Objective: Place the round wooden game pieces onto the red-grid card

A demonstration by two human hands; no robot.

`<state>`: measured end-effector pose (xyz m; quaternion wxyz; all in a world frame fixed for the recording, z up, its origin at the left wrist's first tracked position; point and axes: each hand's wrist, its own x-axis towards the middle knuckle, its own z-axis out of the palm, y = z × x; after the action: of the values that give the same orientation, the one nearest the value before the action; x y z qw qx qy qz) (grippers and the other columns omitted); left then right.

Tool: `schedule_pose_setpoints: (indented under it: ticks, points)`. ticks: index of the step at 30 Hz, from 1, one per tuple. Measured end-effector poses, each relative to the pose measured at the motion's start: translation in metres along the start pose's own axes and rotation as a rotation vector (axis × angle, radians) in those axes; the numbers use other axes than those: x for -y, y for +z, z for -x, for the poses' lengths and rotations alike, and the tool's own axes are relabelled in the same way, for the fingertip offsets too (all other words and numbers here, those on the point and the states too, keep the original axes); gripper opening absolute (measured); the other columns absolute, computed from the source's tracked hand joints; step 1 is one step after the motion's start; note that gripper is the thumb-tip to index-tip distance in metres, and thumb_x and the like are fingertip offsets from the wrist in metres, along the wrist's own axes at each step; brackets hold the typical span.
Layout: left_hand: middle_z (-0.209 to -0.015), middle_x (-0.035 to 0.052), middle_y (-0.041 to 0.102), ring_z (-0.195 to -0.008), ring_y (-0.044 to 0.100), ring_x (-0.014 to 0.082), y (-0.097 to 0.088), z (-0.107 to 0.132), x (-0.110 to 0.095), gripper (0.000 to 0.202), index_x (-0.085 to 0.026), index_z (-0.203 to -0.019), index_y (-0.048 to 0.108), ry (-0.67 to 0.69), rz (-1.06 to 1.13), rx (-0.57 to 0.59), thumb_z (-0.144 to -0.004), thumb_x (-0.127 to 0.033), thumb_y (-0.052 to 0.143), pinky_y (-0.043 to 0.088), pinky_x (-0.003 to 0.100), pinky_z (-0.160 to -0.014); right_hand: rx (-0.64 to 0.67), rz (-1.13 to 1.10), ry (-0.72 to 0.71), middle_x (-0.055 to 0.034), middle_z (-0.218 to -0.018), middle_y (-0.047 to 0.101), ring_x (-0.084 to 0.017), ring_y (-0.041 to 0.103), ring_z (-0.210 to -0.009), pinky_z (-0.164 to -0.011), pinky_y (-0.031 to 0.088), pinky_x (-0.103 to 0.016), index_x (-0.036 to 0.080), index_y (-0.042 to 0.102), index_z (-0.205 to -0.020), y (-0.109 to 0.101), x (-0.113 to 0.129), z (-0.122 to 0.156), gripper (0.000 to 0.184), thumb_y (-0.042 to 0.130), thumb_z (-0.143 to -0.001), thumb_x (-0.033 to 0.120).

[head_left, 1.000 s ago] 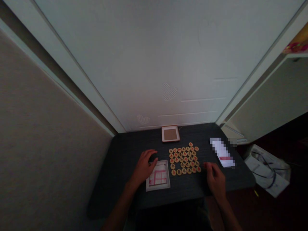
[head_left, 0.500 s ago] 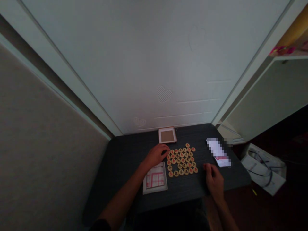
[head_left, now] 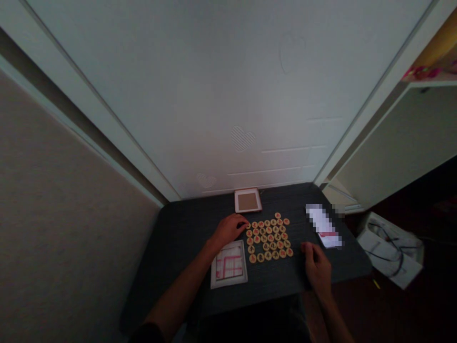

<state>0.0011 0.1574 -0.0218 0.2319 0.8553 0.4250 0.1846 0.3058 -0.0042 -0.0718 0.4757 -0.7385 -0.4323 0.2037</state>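
Round wooden Chinese chess pieces [head_left: 270, 237] with red or black characters lie in close rows on the dark table. A gap shows in the second row from the front, and two pieces stick out at the back right. My left hand [head_left: 230, 229] reaches in from the left, with thumb and fingertips closed at the corner piece [head_left: 248, 226] of the back row. To the right of the rows, my right hand [head_left: 317, 267] rests with curled fingers, apart from the pieces. Whatever may be inside it is hidden.
An open box part [head_left: 213, 276] with a red-lined sheet lies under my left forearm. Another shallow box part [head_left: 236, 202] stands at the back by the white panel. A blurred-out white item [head_left: 330, 238] lies at right. Beyond the table [head_left: 178, 224] sits a white box [head_left: 396, 267] with cables.
My left hand has shifted slightly left, and its fingertips have drawn in at the back-left corner piece. My right hand stays where it was.
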Motion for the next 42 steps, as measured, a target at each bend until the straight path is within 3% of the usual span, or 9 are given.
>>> schedule_pose_setpoints:
  ticks: [20,31,42]
  points:
    - [-0.106,0.0019,0.076,-0.1,0.068,0.0202,-0.027,0.04,0.038,0.022,-0.027,-0.1,0.076,-0.147,-0.036,-0.042,-0.095,-0.033,0.056,0.051,0.031,-0.09,0.017,0.012,0.011,-0.0098,-0.095,0.077,-0.027,0.07,-0.091,-0.082,0.05,-0.036,0.019,0.074,-0.097,0.001,0.0,-0.002,0.047,0.051,-0.094,0.06]
    - [-0.104,0.0031,0.073,-0.094,0.067,0.0211,-0.03,0.049,0.036,0.032,-0.027,-0.114,0.072,-0.193,-0.053,-0.043,-0.087,-0.043,0.066,0.051,0.031,-0.084,0.032,0.026,0.019,-0.0095,-0.094,0.076,-0.027,0.07,-0.091,-0.083,0.05,-0.036,0.019,0.073,-0.097,0.002,-0.001,-0.003,0.047,0.05,-0.093,0.06]
    - [-0.101,0.0043,0.071,-0.087,0.066,0.0197,-0.03,0.04,0.03,0.022,-0.025,-0.103,0.075,-0.181,-0.012,-0.072,-0.084,-0.035,0.068,0.052,0.031,-0.082,0.015,0.019,-0.004,-0.0099,-0.092,0.077,-0.027,0.071,-0.087,-0.078,0.052,-0.035,0.019,0.074,-0.095,0.001,0.004,-0.002,0.051,0.05,-0.092,0.063]
